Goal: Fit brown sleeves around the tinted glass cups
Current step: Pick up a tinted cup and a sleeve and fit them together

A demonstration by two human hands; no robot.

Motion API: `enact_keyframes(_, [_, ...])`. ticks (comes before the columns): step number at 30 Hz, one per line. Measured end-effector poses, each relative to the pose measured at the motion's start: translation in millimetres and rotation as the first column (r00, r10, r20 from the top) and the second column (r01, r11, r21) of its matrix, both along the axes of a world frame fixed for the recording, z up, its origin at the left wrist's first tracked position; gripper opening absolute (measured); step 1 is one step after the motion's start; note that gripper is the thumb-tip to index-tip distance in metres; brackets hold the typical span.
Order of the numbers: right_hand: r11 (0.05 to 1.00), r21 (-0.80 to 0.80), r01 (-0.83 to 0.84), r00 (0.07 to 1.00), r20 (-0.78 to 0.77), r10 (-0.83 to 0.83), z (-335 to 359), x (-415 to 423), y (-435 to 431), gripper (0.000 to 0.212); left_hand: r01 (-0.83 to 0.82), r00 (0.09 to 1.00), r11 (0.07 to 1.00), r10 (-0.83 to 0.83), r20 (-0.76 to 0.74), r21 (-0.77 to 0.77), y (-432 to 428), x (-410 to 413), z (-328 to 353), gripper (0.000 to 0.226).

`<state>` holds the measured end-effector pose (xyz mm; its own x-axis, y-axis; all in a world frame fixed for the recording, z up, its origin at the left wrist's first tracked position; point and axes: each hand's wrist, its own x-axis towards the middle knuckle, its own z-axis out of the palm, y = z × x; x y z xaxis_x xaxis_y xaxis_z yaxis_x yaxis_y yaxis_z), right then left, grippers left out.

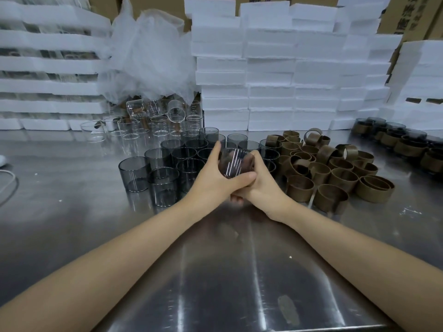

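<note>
A tinted glass cup point(233, 164) is held above the steel table, tilted with its base toward me. My left hand point(213, 176) grips its left side, thumb curled under it. My right hand point(260, 182) grips its right side from below. A brownish tone shows through the glass; whether a sleeve is on it I cannot tell. A group of bare tinted cups point(165, 168) stands behind and left of my hands. Loose brown sleeves point(330, 168) lie in a heap to the right.
Sleeved dark cups point(402, 142) stand in rows at the far right. Clear glass cups point(153, 123) crowd the back under crumpled white foam wrap point(148, 53). White foam blocks point(275, 75) are stacked along the back. The steel table point(227, 271) stretches toward me.
</note>
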<state>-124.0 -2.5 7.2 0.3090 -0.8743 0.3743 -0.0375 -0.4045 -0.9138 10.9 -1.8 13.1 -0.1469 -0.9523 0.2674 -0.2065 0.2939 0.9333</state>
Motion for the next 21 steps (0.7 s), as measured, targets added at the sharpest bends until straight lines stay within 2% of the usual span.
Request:
enact_keyframes(2, [0.999, 0.035, -0.019, 1.0, 0.015, 0.019, 0, -1, -1, 0.05, 0.149, 0.979, 0.988, -0.14, -0.151, 0.049, -1, 1, -4, 0.067])
enact_keyframes(4, [0.999, 0.054, 0.007, 1.0, -0.008, -0.007, 1, -1, -2, 0.061, 0.208, 0.962, 0.977, -0.196, -0.189, 0.05, 1, -1, -9, 0.042])
enact_keyframes(7, [0.976, -0.099, 0.192, 0.97, -0.134, -0.204, -3, 2, -3, 0.083, 0.185, 0.966, 0.98, -0.167, -0.196, 0.072, -2, -1, -14, 0.043])
enact_keyframes(8, [0.947, -0.189, 0.258, 0.938, -0.185, -0.292, -6, 4, -2, 0.084, 0.16, 0.969, 0.985, -0.144, -0.199, 0.07, -3, 0, -15, 0.042])
enact_keyframes(10, [0.886, -0.337, 0.32, 0.893, -0.205, -0.4, -7, 9, 3, 0.084, 0.085, 0.976, 0.996, -0.075, -0.206, 0.04, -3, 1, -13, 0.056])
enact_keyframes(11, [0.859, -0.401, 0.317, 0.892, -0.182, -0.414, -6, 10, 5, 0.084, 0.038, 0.973, 0.999, -0.035, -0.228, 0.008, -4, 1, -14, 0.062])
enact_keyframes(13, [0.812, -0.519, 0.267, 0.898, -0.171, -0.405, -5, 13, 7, 0.087, -0.064, 0.955, 0.996, 0.041, -0.295, -0.066, -4, 1, -14, 0.049])
enact_keyframes(15, [0.791, -0.596, 0.137, 0.889, -0.278, -0.363, -6, 16, 11, 0.09, -0.124, 0.966, 0.986, 0.094, -0.24, -0.112, -2, 1, -13, 0.042])
enact_keyframes(17, [0.795, -0.604, 0.055, 0.875, -0.355, -0.33, -11, 19, 10, 0.094, -0.143, 0.985, 0.975, 0.123, -0.118, -0.173, 2, 1, -13, 0.05])
enact_keyframes(21, [0.865, -0.482, 0.141, 0.903, -0.296, -0.312, -13, 19, 6, 0.101, -0.104, 0.995, 0.969, 0.103, -0.018, -0.224, 5, -1, -9, 0.056])
